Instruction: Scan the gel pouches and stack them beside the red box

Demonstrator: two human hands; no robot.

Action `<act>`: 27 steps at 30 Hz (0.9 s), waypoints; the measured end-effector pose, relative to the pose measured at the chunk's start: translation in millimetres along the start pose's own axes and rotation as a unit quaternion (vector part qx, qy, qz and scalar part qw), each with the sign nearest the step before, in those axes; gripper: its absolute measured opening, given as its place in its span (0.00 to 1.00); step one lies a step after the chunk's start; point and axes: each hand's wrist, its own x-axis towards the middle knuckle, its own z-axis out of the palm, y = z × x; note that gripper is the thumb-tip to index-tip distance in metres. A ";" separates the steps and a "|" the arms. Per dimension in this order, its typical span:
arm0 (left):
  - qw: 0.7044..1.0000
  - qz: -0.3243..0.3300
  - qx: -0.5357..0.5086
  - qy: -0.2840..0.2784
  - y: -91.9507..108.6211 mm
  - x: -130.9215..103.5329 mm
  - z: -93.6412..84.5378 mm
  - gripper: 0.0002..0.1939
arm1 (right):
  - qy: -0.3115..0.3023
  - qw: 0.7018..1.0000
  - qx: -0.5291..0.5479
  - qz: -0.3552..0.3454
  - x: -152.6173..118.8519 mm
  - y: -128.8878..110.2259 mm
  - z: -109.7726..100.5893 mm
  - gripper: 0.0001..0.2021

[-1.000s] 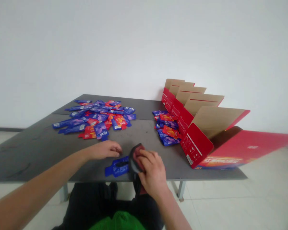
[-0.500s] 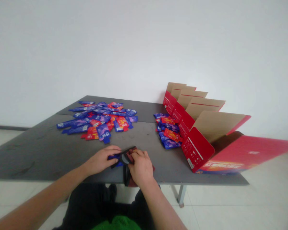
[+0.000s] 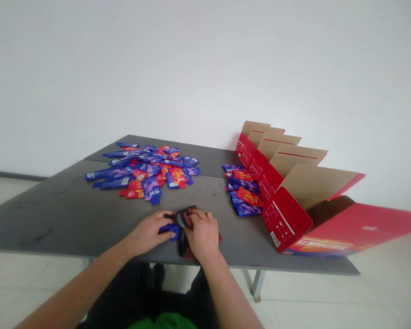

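Observation:
My left hand (image 3: 149,235) is closed over a small blue flat carton (image 3: 170,230) at the table's front edge, with thumb and fingers on it. Just to the right, my right hand (image 3: 202,232) is closed on a black handheld tool (image 3: 182,221) with a rounded grey part. Its exact kind is blurred and partly hidden by my fingers. A dark red-brown piece (image 3: 191,254) shows beneath the tool and my right hand. The tool's left end reaches the fingertips of my left hand, close to the blue carton.
A loose pile of flat blue and red-orange cartons (image 3: 150,169) lies at the left back of the grey table (image 3: 99,219). A smaller pile (image 3: 244,194) sits right of centre, against a row of open red cardboard boxes (image 3: 287,219). A white wall (image 3: 198,68) stands behind.
The black tool has turned and shifted slightly up, uncovering more of the blue carton. Both hands stay close together, and the whole view has shifted slightly.

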 end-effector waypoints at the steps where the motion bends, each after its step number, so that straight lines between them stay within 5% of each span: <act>1: 1.000 -0.003 -0.001 0.002 0.0 -0.2 -0.1 0.17 | 0.003 1.000 -0.010 0.023 -0.1 10.3 -5.0 0.09; 6: 1.000 0.010 0.000 0.009 -2.6 -1.5 2.9 0.18 | 0.024 0.995 -0.045 0.086 7.5 22.1 -29.7 0.10; 12: 0.999 0.030 0.016 0.041 -2.4 -3.1 5.5 0.17 | -0.013 0.998 0.022 -0.049 4.3 -14.9 -3.6 0.11; 19: 0.998 0.038 0.022 0.036 2.0 -5.0 5.3 0.17 | 0.001 0.996 -0.037 0.084 15.5 29.5 -21.6 0.11; 24: 0.997 0.049 0.025 0.045 1.7 -4.8 6.4 0.17 | 0.006 1.000 -0.001 -0.020 15.4 -10.0 -13.3 0.10; 27: 0.998 0.045 0.027 0.040 4.1 -5.4 4.6 0.15 | -0.025 0.999 0.008 -0.037 12.7 -5.1 -4.7 0.10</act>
